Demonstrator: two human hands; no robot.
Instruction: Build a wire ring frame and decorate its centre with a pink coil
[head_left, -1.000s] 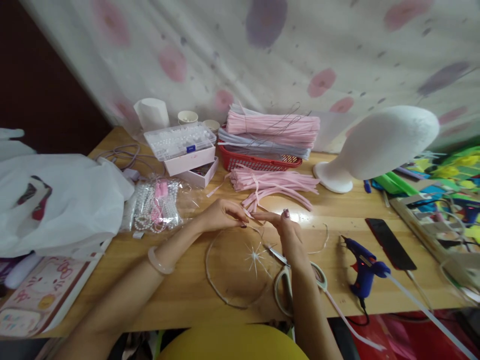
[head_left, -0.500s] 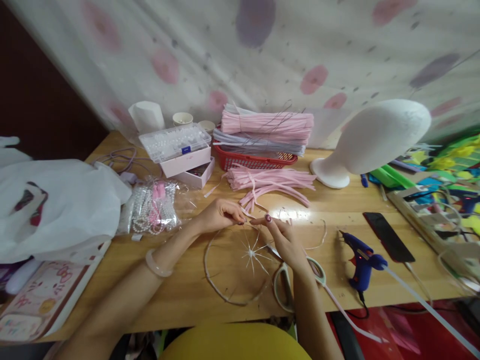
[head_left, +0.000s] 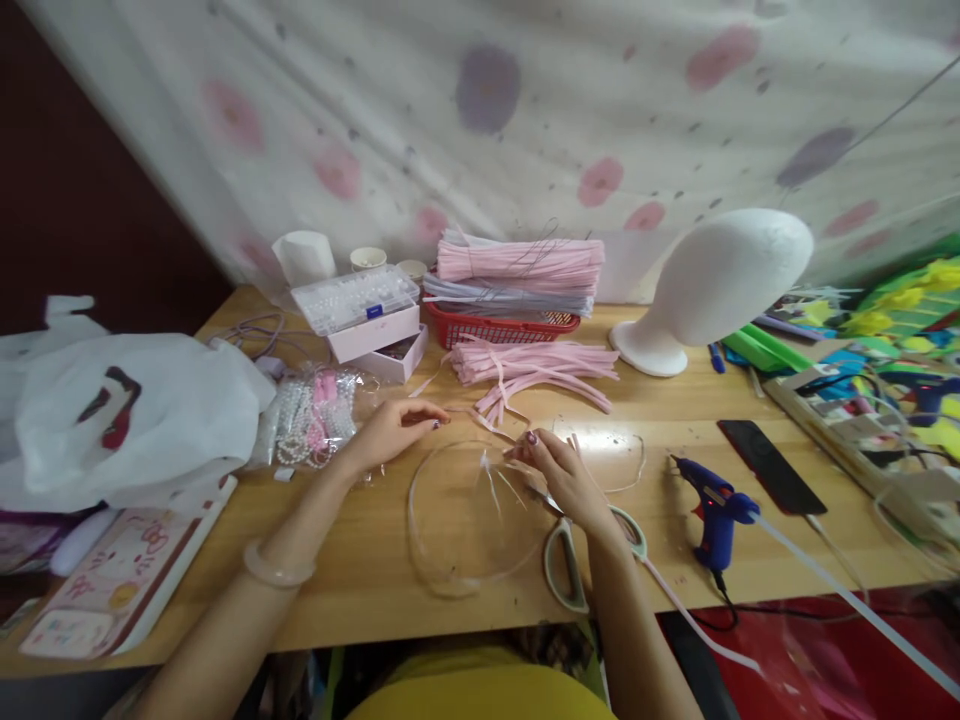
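Note:
A thin wire hoop with white spokes at its centre lies on the wooden table in front of me. My left hand pinches a thin pink strip above the hoop's far edge, fingers closed. My right hand pinches the other end of the strip near the hoop's right side, also closed. Scissors with pale handles lie under my right wrist. A loose pile of pink strips lies just beyond my hands.
A blue glue gun and a black phone lie to the right. A white foam head, a red basket of pink strips and bead boxes stand behind. A white plastic bag and bagged pearls lie at left.
My hands have drawn apart, the left going left and the right staying by the hoop. The strip now stretches between them. The camera has tilted slightly.

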